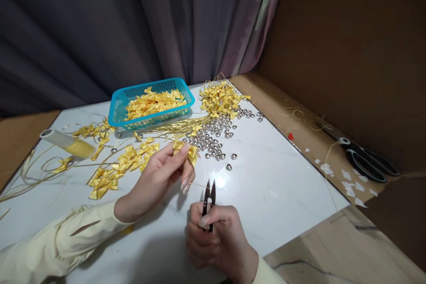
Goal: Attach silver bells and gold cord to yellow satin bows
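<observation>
Between the thumb and fingers of my left hand is a yellow ribbon bow. A thin gold cord runs from this hand toward my right hand, which is closed around small black thread snips. Their two pointed blades stand slightly apart, pointing up, with the cord's end at them; whether it is cut I cannot tell. Left of my left hand, more yellow bows lie in a loose row on the white tabletop. Silver heart-shaped beads are scattered just beyond the held bow.
A blue plastic basket of yellow bows stands at the back. Beside it lie gold cords and a heap of corded bows. A translucent tube lies at left. Large black-handled scissors and white scraps rest on the right.
</observation>
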Demonstrator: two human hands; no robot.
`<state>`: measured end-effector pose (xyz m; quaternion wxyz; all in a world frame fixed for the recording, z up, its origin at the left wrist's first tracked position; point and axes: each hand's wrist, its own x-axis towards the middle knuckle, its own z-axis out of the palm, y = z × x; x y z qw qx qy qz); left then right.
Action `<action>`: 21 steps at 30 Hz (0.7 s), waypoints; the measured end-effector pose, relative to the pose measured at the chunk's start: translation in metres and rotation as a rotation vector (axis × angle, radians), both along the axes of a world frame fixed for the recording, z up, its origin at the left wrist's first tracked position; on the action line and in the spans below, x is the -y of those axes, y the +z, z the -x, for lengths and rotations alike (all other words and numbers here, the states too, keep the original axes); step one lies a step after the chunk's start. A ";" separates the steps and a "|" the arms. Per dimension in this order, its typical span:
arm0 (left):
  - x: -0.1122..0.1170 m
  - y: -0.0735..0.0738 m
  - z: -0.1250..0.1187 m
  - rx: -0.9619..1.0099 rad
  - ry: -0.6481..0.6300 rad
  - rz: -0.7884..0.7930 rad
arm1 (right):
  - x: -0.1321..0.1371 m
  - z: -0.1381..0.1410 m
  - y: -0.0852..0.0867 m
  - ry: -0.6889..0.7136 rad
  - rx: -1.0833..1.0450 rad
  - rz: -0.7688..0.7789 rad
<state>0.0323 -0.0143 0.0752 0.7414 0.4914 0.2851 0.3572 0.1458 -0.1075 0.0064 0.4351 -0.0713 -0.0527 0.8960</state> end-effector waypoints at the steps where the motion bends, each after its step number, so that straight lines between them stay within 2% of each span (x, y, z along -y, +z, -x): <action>1: 0.000 0.000 0.001 -0.003 0.000 0.001 | 0.000 -0.001 0.001 -0.002 0.018 -0.007; 15: -0.005 0.001 0.013 -0.119 0.070 0.029 | 0.001 -0.010 0.006 0.032 0.252 -0.022; 21: -0.007 0.000 0.014 -0.153 0.069 0.020 | 0.002 -0.008 0.004 0.018 0.283 -0.029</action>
